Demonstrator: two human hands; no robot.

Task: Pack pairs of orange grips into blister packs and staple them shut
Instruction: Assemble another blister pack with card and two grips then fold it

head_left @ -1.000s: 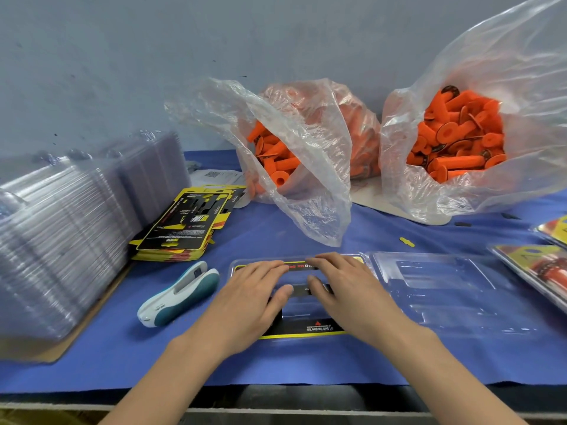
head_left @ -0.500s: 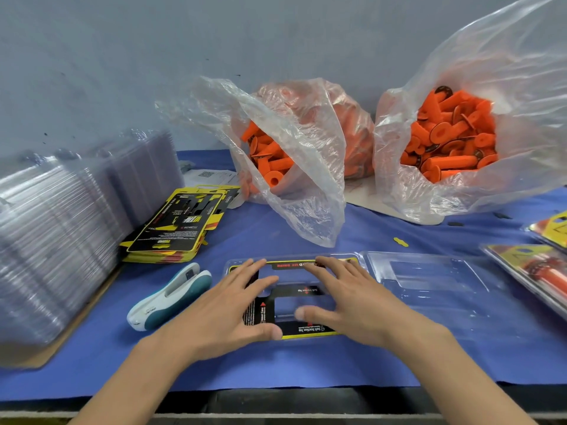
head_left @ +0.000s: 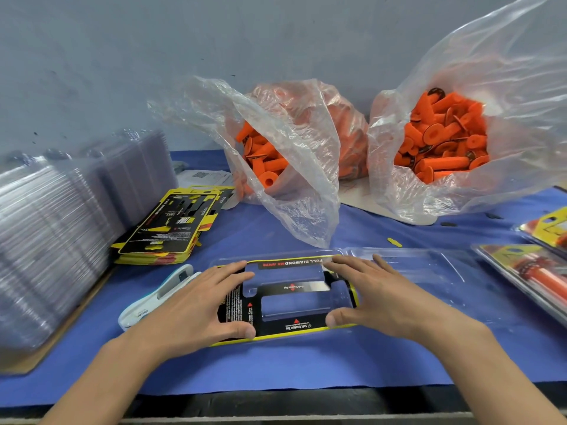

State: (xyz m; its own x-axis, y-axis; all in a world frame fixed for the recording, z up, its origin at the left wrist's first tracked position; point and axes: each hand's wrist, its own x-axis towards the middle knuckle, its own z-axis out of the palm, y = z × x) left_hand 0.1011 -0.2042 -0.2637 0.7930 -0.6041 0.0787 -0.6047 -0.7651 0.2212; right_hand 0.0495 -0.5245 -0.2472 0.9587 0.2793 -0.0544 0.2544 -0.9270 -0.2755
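A: Looking for trouble, what can go wrong with the blister pack (head_left: 429,268)?

B: I think the printed card (head_left: 288,286) can sit crooked in its tray half. Then the cut windows miss the moulded pockets, the orange grips (head_left: 441,142) do not seat, and the lid does not close for the stapler (head_left: 158,297).

A: Where is it lying?

B: At the middle of the table's (head_left: 306,369) near edge, open, lid half to the right. The left hand (head_left: 196,305) presses the card's left end and the right hand (head_left: 380,299) its right end; both are flat, fingers straight, gripping nothing.
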